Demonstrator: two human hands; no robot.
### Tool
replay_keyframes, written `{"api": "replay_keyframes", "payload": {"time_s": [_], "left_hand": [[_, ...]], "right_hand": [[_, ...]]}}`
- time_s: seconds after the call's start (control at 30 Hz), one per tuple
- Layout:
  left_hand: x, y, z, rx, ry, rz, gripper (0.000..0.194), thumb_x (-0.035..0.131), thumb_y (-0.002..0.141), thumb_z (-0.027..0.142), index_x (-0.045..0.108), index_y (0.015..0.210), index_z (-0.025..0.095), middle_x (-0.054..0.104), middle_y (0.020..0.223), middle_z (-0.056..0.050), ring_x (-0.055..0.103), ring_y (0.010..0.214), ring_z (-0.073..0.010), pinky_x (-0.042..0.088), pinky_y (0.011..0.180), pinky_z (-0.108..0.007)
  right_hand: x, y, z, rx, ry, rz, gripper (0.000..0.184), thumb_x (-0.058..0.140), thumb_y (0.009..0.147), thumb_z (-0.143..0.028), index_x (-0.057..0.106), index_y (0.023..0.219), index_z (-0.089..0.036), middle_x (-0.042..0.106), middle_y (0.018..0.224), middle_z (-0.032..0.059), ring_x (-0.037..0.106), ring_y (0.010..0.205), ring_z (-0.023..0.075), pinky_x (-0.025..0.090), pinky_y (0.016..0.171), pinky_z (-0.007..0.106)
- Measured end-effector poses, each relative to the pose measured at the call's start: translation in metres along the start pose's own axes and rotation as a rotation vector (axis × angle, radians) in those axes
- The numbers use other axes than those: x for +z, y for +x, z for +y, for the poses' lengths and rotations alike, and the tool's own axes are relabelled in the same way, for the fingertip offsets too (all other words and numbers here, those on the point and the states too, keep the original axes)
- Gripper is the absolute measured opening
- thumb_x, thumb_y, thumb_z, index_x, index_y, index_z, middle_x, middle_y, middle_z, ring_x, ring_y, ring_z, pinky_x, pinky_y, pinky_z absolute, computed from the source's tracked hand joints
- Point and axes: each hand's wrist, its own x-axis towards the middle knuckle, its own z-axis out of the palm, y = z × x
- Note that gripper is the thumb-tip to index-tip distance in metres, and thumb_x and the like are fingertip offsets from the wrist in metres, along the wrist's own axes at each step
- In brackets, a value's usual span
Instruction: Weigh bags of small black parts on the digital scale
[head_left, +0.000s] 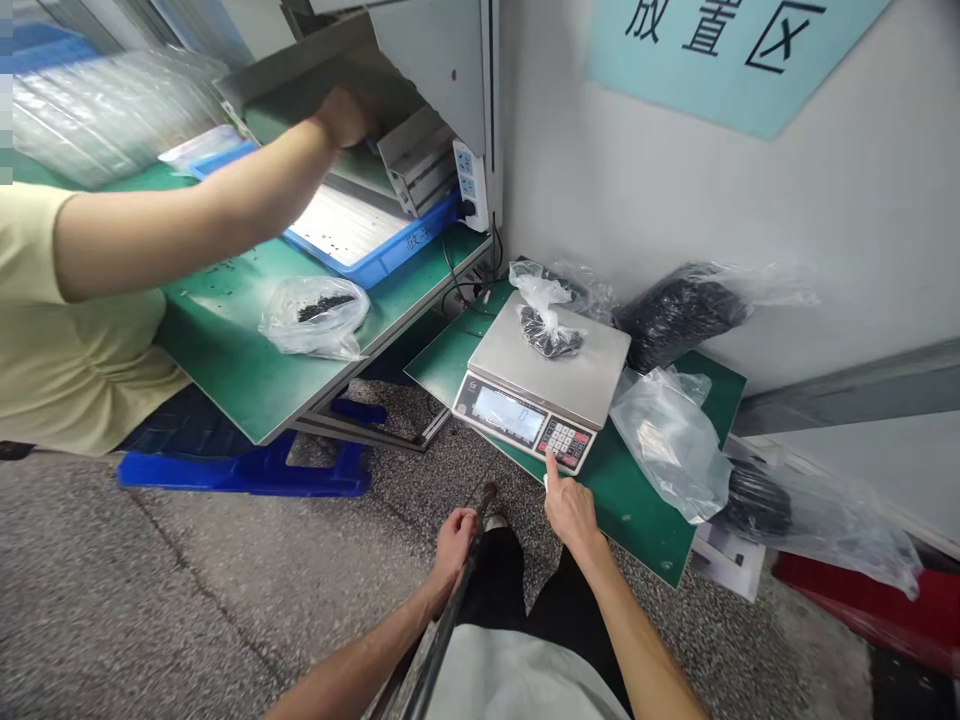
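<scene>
My right hand [571, 512] reaches to the counting scale [559, 385], its index finger stretched onto the lower edge of the keypad [564, 440] and the other fingers curled. The scale's display [504, 412] shows what looks like 0. On the metal pan sits a knotted clear plastic bag [551, 335] with small black pieces inside. My left hand [454, 545] is low in front of my legs, fingers curled, beside a dark rod [450, 610]. Whether it grips the rod or anything else is hidden.
Right of the scale lie a clear bag [671, 440] and black-filled bags [679, 310] [757, 500]. At left a co-worker's arm [202, 220] reaches into a metal chute [330, 75] above a blue tray [382, 262]. An open bag [319, 318] lies on that table, with a blue stool [247, 472] below.
</scene>
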Motion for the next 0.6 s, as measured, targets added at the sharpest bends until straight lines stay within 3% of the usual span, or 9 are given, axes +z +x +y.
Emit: {"api": "replay_keyframes", "payload": {"time_s": [0.6], "left_hand": [[-0.0008,0.0030,-0.0045,0.020,0.028,-0.010,0.037,0.057,0.069,0.053,0.061,0.074,0.017,0.056,0.064,0.001,0.051,0.061,-0.0158,0.041,0.060,-0.026]], "right_hand": [[0.0021,0.0010,-0.0031,0.012,-0.016,0.035,0.062,0.033,0.089,-0.003,0.019,0.149,-0.004,0.067,0.082,0.0144,0.067,0.075,0.0210,0.051,0.068,0.028]]}}
